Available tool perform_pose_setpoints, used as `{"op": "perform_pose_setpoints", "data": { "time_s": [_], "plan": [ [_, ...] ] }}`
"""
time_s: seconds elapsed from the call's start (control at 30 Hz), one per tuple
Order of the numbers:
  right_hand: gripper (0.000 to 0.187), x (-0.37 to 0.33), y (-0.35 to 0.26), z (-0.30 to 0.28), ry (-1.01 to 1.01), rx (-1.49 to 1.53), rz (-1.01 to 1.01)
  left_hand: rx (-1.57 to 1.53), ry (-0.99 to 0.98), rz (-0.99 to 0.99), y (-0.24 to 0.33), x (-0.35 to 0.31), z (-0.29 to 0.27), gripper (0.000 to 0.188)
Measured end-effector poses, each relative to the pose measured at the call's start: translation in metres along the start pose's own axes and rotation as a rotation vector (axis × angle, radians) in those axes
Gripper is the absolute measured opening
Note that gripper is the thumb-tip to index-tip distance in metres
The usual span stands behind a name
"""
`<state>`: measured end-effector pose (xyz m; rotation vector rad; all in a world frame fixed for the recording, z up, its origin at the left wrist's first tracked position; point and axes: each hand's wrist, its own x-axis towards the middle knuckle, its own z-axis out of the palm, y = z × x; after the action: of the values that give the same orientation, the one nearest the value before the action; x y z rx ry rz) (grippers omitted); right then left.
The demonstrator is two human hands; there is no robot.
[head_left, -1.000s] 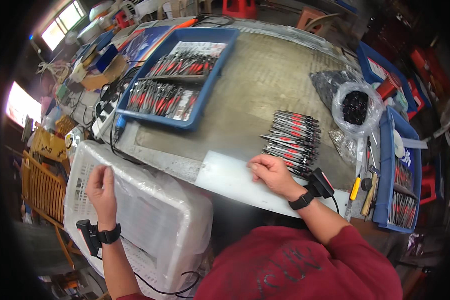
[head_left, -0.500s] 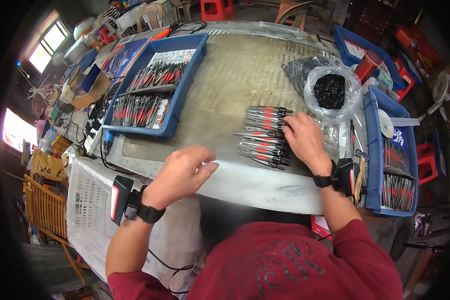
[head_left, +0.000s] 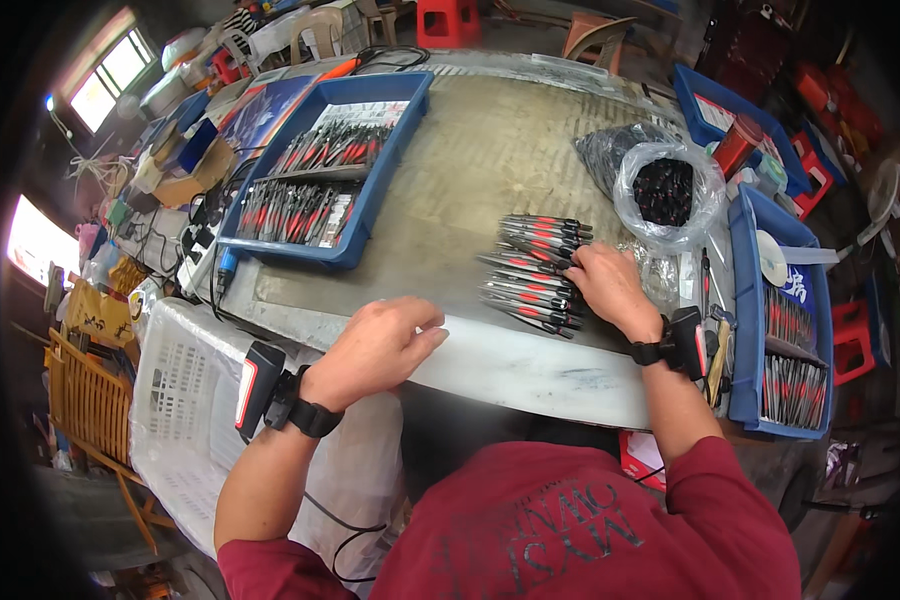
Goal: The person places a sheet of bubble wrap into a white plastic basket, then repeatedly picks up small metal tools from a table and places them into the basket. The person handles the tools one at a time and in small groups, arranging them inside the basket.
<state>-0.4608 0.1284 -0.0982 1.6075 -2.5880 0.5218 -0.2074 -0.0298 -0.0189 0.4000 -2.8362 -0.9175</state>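
A row of silver and black pens with red middles point(head_left: 532, 285) lies side by side near the table's front edge. At the right ends of these pens, my right hand point(head_left: 610, 285) is closed, thumb and finger pinched on one pen's end; its fingertips are partly hidden. My left hand point(head_left: 385, 345) hovers over the white strip at the table's front edge point(head_left: 530, 365), left of the row. Its fingers are half bent and a little apart, with nothing visible in them. Right of the row, a clear plastic bag point(head_left: 625, 215) stands with its mouth open, full of small black parts point(head_left: 663, 190).
A blue tray point(head_left: 355, 235) with two groups of pens lies at the left. Another blue tray point(head_left: 745, 385) with pens stands at the right edge, and a third blue tray point(head_left: 685, 85) is behind it. A white plastic basket point(head_left: 185, 390) sits below my left arm.
My left hand has moved slightly right, its thumb and fingers closer together. My right hand has shifted a little down along the pen ends. The whole view has tilted slightly.
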Motion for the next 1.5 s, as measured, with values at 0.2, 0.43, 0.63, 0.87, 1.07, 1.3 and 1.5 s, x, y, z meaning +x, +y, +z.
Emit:
{"op": "perform_pose_setpoints", "data": {
  "time_s": [0.2, 0.43, 0.63, 0.87, 1.07, 1.3, 1.5],
  "plan": [
    [0.018, -0.002, -0.012, -0.033, -0.057, 0.357, 0.05, -0.012, 0.087, 0.056, -0.001, -0.003, 0.002, 0.017],
    [0.018, -0.003, -0.067, -0.061, -0.158, 0.538, -0.172, 0.195, 0.352, 0.227, 0.007, -0.002, -0.001, 0.022],
    [0.014, -0.006, -0.111, -0.066, -0.185, 0.477, -0.5, 0.401, 0.16, 0.293, 0.012, -0.019, -0.012, 0.017],
    [0.023, -0.007, -0.138, -0.054, -0.087, 0.728, -0.335, 0.261, 0.339, 0.134, -0.01, -0.057, -0.057, 0.01],
    [0.017, -0.011, -0.131, -0.009, -0.176, 0.717, -0.171, -0.128, 0.737, -0.313, -0.093, -0.133, -0.134, 0.013],
    [0.018, -0.03, -0.129, 0.038, -0.427, 0.595, -0.131, -0.481, 1.092, -0.802, -0.195, -0.227, -0.119, 0.016],
    [0.017, -0.031, -0.13, 0.051, -0.33, 0.544, -0.126, -0.376, 1.205, -1.093, -0.305, -0.279, -0.056, 0.015]
  ]
}}
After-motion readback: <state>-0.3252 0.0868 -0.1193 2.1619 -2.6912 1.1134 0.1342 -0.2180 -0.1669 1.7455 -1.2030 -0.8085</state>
